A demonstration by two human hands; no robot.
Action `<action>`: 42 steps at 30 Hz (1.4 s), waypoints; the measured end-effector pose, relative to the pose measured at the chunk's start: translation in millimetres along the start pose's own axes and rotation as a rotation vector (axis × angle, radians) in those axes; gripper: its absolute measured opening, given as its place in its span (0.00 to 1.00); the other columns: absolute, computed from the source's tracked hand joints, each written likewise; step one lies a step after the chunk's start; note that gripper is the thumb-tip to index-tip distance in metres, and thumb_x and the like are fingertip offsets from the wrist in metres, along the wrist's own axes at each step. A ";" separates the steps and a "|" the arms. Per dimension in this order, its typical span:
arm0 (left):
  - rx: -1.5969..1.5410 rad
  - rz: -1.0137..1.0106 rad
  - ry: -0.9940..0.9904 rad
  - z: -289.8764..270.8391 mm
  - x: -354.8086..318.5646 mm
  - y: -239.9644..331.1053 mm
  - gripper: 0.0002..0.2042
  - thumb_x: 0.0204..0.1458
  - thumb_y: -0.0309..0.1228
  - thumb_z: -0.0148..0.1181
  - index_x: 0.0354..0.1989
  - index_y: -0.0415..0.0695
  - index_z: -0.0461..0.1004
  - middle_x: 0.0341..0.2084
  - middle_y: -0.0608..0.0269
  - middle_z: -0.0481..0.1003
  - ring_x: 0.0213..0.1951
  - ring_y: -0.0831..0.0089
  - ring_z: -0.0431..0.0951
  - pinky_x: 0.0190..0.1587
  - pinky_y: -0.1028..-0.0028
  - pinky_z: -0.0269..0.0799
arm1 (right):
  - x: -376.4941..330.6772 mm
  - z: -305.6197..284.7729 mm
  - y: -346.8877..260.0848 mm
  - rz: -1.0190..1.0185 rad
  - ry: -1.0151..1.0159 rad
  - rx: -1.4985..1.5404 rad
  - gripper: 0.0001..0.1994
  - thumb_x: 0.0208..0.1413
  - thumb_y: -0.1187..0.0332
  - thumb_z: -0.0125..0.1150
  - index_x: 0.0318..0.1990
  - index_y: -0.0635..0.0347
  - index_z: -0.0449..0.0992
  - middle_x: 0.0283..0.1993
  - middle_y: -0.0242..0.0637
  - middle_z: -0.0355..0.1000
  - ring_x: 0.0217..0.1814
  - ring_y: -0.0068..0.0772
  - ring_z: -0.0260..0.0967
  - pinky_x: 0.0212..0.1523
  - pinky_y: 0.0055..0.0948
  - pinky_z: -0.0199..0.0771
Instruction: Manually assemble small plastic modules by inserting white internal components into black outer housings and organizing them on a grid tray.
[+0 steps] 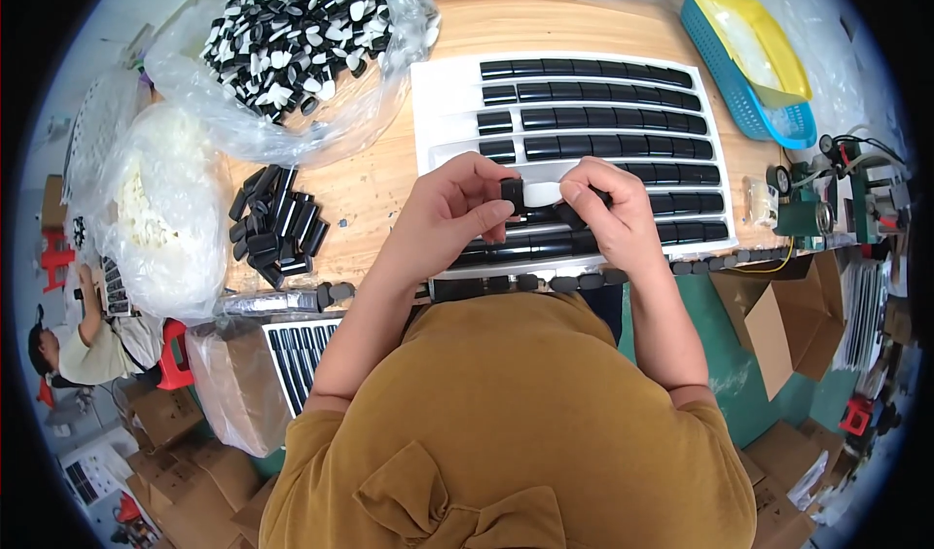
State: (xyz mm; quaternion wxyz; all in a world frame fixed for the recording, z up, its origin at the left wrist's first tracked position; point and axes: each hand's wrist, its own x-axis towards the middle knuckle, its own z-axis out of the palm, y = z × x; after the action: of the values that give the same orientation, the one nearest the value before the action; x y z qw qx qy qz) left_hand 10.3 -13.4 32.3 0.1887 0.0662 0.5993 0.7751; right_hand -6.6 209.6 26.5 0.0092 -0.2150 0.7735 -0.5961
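Inspection note: both hands occupied above the white tray

We find the left hand (443, 220) near the centre of the frame, its grip closed, thumb and fingertips pinching a small black piece (512, 195). The right hand (625, 223), just right of centre, has its grip closed on a dark piece (570, 217). Between them we note a white oval piece (541, 195); we cannot tell which grip bears it.

Beneath, we record the white tray (446, 97) on the wooden counter (362, 199), lined with rows of black pieces (615, 121). We log a loose black pile (280, 220) left of centre, a clear bag (416, 29) of black and white parts at upper left, and a blue basket (715, 61) carrying a yellow basket (781, 38) at upper right.
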 end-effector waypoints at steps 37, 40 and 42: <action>0.072 -0.090 0.000 3.7 -2.7 -7.3 0.10 0.54 0.18 0.57 0.44 0.37 0.72 0.30 0.60 0.77 0.30 0.76 0.77 0.33 0.78 0.74 | -17.5 9.7 -1.5 0.333 -0.060 0.349 0.11 0.61 0.73 0.55 0.49 0.67 0.71 0.26 0.30 0.71 0.25 0.16 0.66 0.27 0.15 0.66; 0.022 -0.095 0.004 1.6 -2.2 -7.9 0.10 0.54 0.19 0.57 0.45 0.37 0.72 0.31 0.59 0.77 0.29 0.75 0.78 0.32 0.77 0.75 | -18.7 15.9 -1.5 0.353 -0.023 0.421 0.11 0.61 0.72 0.55 0.48 0.67 0.71 0.26 0.30 0.71 0.25 0.16 0.66 0.27 0.16 0.66; -0.041 -0.090 0.007 1.4 -2.1 -8.9 0.10 0.54 0.20 0.58 0.45 0.37 0.72 0.31 0.58 0.78 0.29 0.75 0.78 0.32 0.76 0.75 | -18.6 19.9 -1.6 0.375 0.047 0.489 0.11 0.62 0.71 0.55 0.48 0.68 0.72 0.26 0.31 0.72 0.24 0.17 0.66 0.27 0.16 0.66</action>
State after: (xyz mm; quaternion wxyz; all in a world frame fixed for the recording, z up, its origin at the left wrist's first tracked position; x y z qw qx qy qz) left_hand 14.5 -11.1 24.5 0.2225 0.0329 0.5862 0.7783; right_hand 16.2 197.4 17.7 0.1527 -0.0460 0.6336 -0.7571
